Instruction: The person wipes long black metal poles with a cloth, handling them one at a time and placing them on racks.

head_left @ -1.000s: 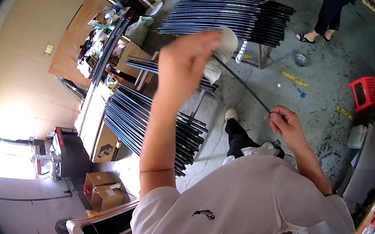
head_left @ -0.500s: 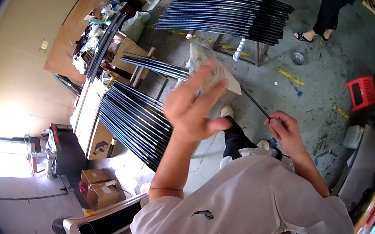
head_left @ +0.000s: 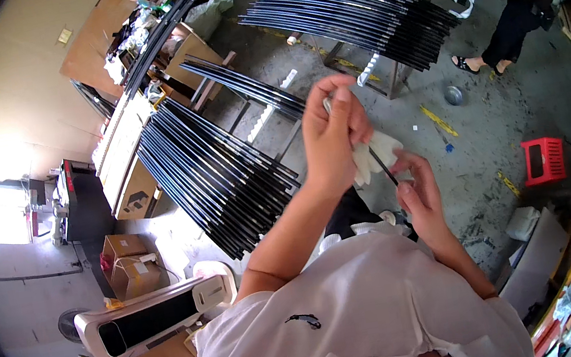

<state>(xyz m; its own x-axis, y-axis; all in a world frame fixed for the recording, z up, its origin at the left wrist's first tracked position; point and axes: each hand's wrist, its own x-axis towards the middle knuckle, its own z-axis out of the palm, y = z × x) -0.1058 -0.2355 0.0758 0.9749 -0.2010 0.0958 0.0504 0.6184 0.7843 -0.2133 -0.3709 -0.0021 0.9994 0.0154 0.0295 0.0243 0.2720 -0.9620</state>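
Cloth wraps the thin rod: keep your left hand gripping it closed, while your right hand pinches the rod steady.

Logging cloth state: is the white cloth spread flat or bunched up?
Bunched. The white cloth is crumpled in the left hand, wrapped around the thin dark rod that the right hand holds lower down.

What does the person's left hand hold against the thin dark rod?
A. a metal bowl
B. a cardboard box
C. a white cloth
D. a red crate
C: the left hand presses a crumpled white cloth around the thin dark rod, which the right hand grips lower down.
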